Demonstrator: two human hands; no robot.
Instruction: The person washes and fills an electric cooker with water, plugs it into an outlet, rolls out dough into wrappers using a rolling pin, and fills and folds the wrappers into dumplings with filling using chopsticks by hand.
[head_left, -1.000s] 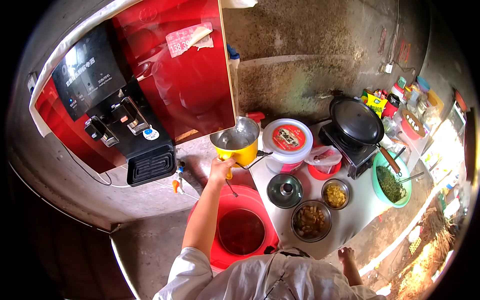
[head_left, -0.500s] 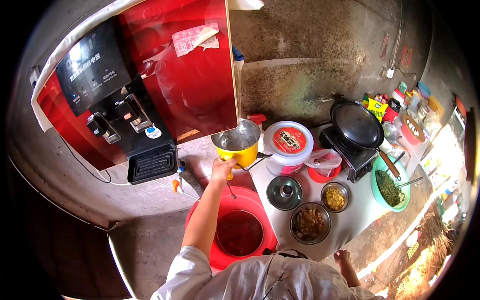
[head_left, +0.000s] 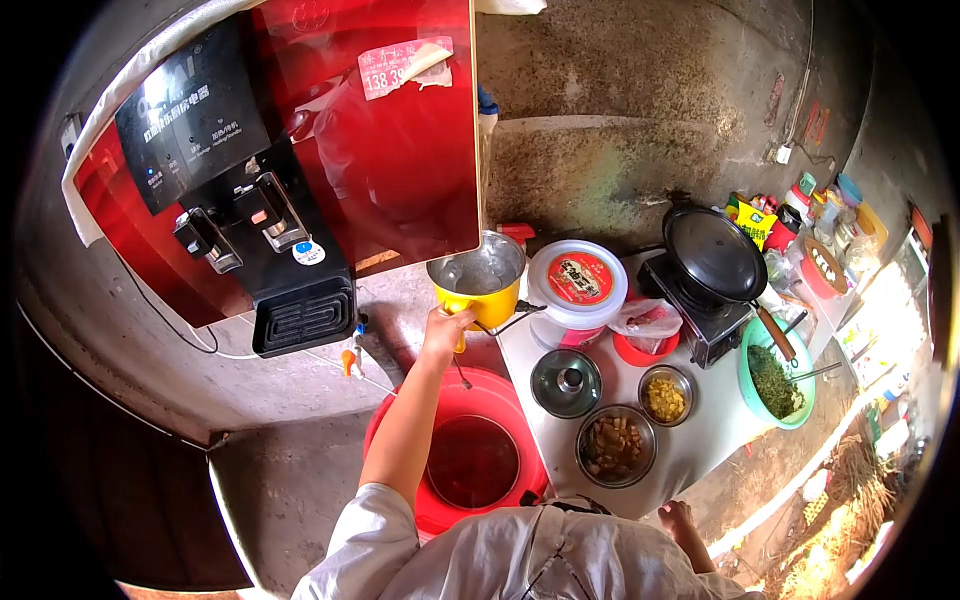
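My left hand (head_left: 449, 328) is closed around the handle of a yellow pot (head_left: 487, 308) with a shiny metal inside. The pot is held in the air beside the lower right edge of the red water dispenser (head_left: 400, 130), above a large red tub (head_left: 382, 445). A dark cord (head_left: 495, 328) hangs by the pot's side and handle. Low at my other side, my right hand (head_left: 677, 516) hangs near the table's front edge, its fingers loosely curled with nothing visible in them. A glass lid (head_left: 566, 397) lies on the table to the right of the tub.
The white table (head_left: 690, 455) bears a lidded white bucket (head_left: 577, 283), a bowl of brown chunks (head_left: 615, 447), a bowl of yellow food (head_left: 666, 396), and a stove (head_left: 690, 310) under a black wok (head_left: 715, 255). A green basin (head_left: 750, 395) of chopped greens stands at right.
The view has shifted slightly, so the dispenser appears a little further right. My left hand still grips the pot in nearly the same place. My right hand has barely moved.
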